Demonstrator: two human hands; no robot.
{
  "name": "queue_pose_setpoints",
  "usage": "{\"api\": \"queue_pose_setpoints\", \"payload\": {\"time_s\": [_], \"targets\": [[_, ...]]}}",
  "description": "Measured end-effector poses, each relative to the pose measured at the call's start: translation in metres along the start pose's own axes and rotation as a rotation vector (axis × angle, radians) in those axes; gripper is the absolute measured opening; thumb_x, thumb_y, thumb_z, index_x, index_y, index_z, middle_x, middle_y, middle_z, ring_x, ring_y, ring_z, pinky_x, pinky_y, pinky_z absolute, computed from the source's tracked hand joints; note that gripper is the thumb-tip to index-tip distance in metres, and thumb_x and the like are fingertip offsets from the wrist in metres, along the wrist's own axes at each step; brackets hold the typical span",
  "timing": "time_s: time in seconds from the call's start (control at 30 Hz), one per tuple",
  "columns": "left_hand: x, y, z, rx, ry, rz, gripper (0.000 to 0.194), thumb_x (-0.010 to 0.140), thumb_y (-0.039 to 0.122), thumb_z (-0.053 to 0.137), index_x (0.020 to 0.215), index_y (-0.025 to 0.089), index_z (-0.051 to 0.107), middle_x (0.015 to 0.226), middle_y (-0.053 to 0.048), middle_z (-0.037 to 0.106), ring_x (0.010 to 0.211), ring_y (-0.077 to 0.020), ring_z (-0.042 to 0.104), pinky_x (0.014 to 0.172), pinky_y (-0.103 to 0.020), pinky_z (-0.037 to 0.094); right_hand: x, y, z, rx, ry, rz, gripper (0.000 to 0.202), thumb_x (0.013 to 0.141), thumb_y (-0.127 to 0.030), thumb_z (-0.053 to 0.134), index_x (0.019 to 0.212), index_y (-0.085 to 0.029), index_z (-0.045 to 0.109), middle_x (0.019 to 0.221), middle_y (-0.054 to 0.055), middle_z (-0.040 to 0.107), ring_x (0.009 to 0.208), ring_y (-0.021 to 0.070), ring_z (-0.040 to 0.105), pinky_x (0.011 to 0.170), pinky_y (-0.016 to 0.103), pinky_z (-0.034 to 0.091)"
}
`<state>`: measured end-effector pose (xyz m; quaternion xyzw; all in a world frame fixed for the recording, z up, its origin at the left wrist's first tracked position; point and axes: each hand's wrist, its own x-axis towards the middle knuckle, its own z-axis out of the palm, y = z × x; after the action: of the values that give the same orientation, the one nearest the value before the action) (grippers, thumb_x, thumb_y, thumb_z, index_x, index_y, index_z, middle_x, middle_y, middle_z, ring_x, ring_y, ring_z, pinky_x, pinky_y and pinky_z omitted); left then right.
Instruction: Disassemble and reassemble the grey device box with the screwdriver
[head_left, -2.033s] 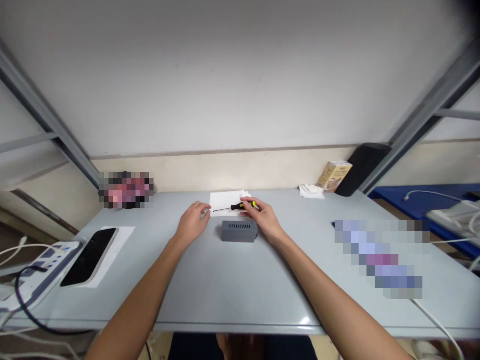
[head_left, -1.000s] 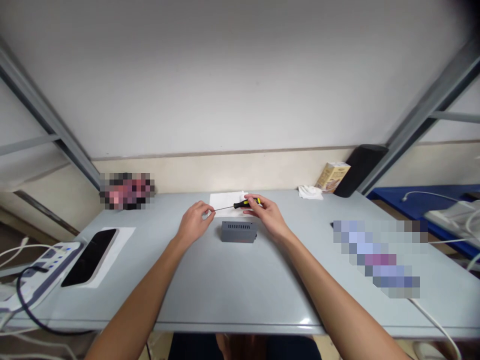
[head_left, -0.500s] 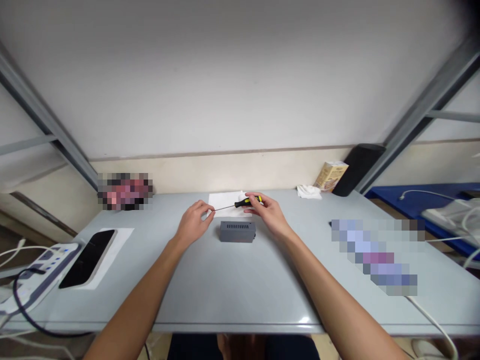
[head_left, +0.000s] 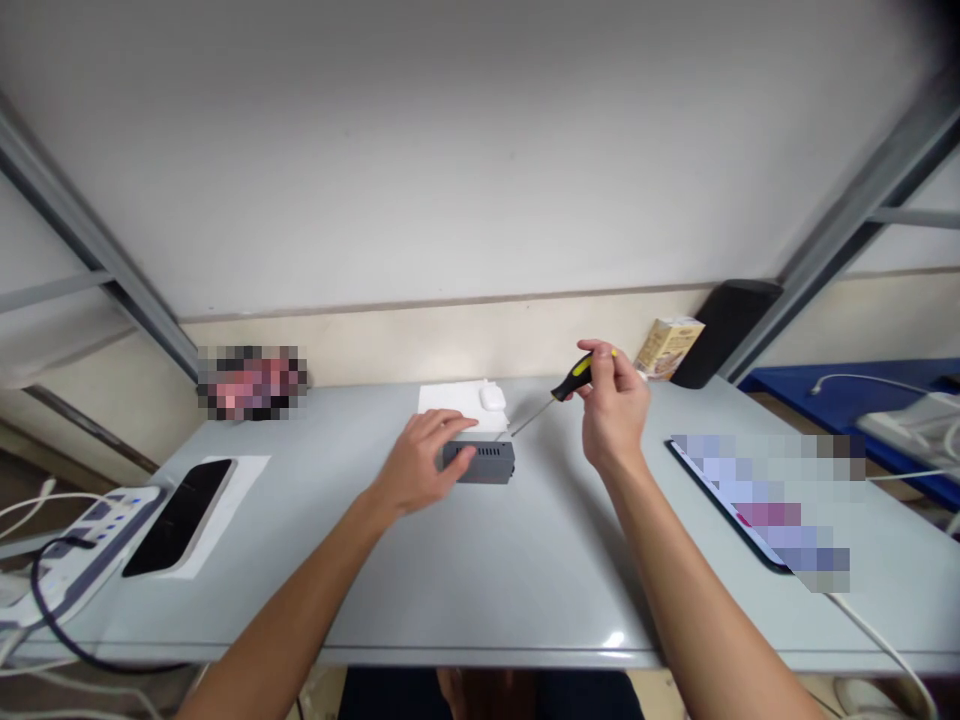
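Note:
My right hand (head_left: pixel 615 405) grips the black and yellow handle of a screwdriver (head_left: pixel 576 377), whose thin shaft slants down to the left. The tip is close to the right end of the top of a grey slotted metal box (head_left: pixel 491 465); whether it touches cannot be made out. Over the left end of this box lies my left hand (head_left: pixel 431 460), its thumb on the front side and its fingers at the back edge. Behind the box, a white sheet of paper (head_left: pixel 446 400) bears a small white case (head_left: pixel 492 398).
On the grey table (head_left: pixel 420 590), a black phone (head_left: pixel 180 518) and a power strip (head_left: pixel 82 550) are at the left. A partly blurred tablet (head_left: pixel 739 515) lies at the right. A carton (head_left: pixel 670 348) and black cylinder (head_left: pixel 726 332) stand at the back right.
My left hand has left the screwdriver's shaft and moved onto the box. My right hand has moved right and raised the handle, so the shaft now tilts down towards the box.

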<state>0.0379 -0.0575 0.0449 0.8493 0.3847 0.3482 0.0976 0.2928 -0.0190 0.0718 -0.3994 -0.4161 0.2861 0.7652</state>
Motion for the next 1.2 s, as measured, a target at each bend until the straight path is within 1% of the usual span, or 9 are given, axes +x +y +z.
{"api": "queue_pose_setpoints", "payload": {"time_s": [0.1, 0.2, 0.33, 0.43, 0.67, 0.8, 0.97, 1.1, 1.2], "targets": [[-0.001, 0.011, 0.014, 0.024, -0.060, 0.085, 0.031, 0.104, 0.031, 0.055, 0.133, 0.024, 0.065, 0.128, -0.010, 0.071, 0.117, -0.0256, 0.064, 0.104, -0.044, 0.044, 0.000, -0.002, -0.002, -0.008, -0.016, -0.024, 0.044, 0.089, -0.065, 0.068, 0.100, -0.022, 0.074, 0.069, -0.003, 0.052, 0.056, 0.0104, 0.050, 0.049, 0.023, 0.049], [-0.002, 0.014, 0.023, 0.044, -0.044, 0.125, 0.030, 0.106, 0.031, 0.053, 0.133, 0.025, 0.063, 0.126, -0.008, 0.073, 0.114, -0.0237, 0.066, 0.100, -0.042, 0.046, -0.002, -0.002, 0.001, -0.017, -0.055, -0.035, 0.044, 0.089, -0.064, 0.069, 0.100, -0.021, 0.074, 0.071, -0.002, 0.055, 0.058, 0.0112, 0.052, 0.050, 0.024, 0.051], [-0.002, 0.011, 0.026, 0.052, -0.016, 0.148, 0.027, 0.107, 0.028, 0.051, 0.130, 0.024, 0.064, 0.119, -0.007, 0.076, 0.103, -0.0218, 0.069, 0.089, -0.039, 0.048, -0.006, -0.004, 0.006, -0.043, -0.078, -0.060, 0.043, 0.089, -0.062, 0.070, 0.098, -0.020, 0.075, 0.070, -0.002, 0.057, 0.057, 0.0105, 0.052, 0.049, 0.022, 0.050], [-0.002, 0.010, 0.027, 0.066, -0.009, 0.154, 0.026, 0.107, 0.028, 0.051, 0.130, 0.024, 0.064, 0.117, -0.007, 0.076, 0.099, -0.0215, 0.068, 0.086, -0.038, 0.050, -0.009, -0.008, 0.006, -0.054, -0.122, -0.068, 0.041, 0.090, -0.060, 0.070, 0.099, -0.021, 0.075, 0.070, -0.002, 0.057, 0.056, 0.0101, 0.051, 0.049, 0.022, 0.049], [-0.002, 0.011, 0.029, 0.077, 0.005, 0.187, 0.027, 0.106, 0.025, 0.053, 0.131, 0.023, 0.064, 0.116, -0.007, 0.075, 0.099, -0.0209, 0.067, 0.089, -0.038, 0.052, -0.009, -0.011, 0.000, 0.051, -0.435, -0.002, 0.044, 0.094, -0.057, 0.067, 0.127, -0.029, 0.070, 0.091, 0.002, 0.066, 0.075, 0.0143, 0.060, 0.065, 0.028, 0.053], [-0.002, 0.011, 0.029, 0.110, -0.016, 0.189, 0.027, 0.106, 0.024, 0.052, 0.130, 0.022, 0.063, 0.115, -0.006, 0.074, 0.099, -0.0207, 0.066, 0.089, -0.038, 0.052, -0.011, -0.015, 0.001, 0.059, -0.539, -0.014, 0.039, 0.098, -0.058, 0.061, 0.122, -0.029, 0.067, 0.097, 0.004, 0.068, 0.086, 0.0174, 0.063, 0.076, 0.032, 0.054], [-0.002, 0.012, 0.028, 0.179, -0.029, 0.212, 0.025, 0.107, 0.025, 0.049, 0.127, 0.021, 0.064, 0.112, -0.007, 0.074, 0.097, -0.0213, 0.066, 0.087, -0.038, 0.052, -0.012, -0.023, 0.009, 0.009, -0.464, -0.064, 0.036, 0.088, -0.054, 0.076, 0.107, -0.026, 0.063, 0.090, 0.000, 0.060, 0.076, 0.0140, 0.055, 0.063, 0.026, 0.048], [-0.001, 0.013, 0.027, 0.240, -0.037, 0.227, 0.025, 0.107, 0.026, 0.048, 0.125, 0.020, 0.064, 0.106, -0.006, 0.074, 0.092, -0.0209, 0.065, 0.082, -0.036, 0.052, -0.011, -0.012, 0.011, -0.112, -0.257, -0.067, 0.041, 0.086, -0.061, 0.073, 0.094, -0.024, 0.059, 0.079, -0.003, 0.048, 0.065, 0.0106, 0.045, 0.055, 0.023, 0.041], [-0.001, 0.013, 0.026, 0.290, -0.054, 0.221, 0.025, 0.107, 0.026, 0.047, 0.125, 0.021, 0.064, 0.101, -0.005, 0.073, 0.089, -0.0206, 0.065, 0.078, -0.036, 0.051, -0.006, 0.006, 0.009, -0.187, -0.117, 0.035, 0.050, 0.086, -0.071, 0.066, 0.084, -0.022, 0.058, 0.069, -0.005, 0.044, 0.059, 0.0098, 0.041, 0.051, 0.022, 0.036]]}}
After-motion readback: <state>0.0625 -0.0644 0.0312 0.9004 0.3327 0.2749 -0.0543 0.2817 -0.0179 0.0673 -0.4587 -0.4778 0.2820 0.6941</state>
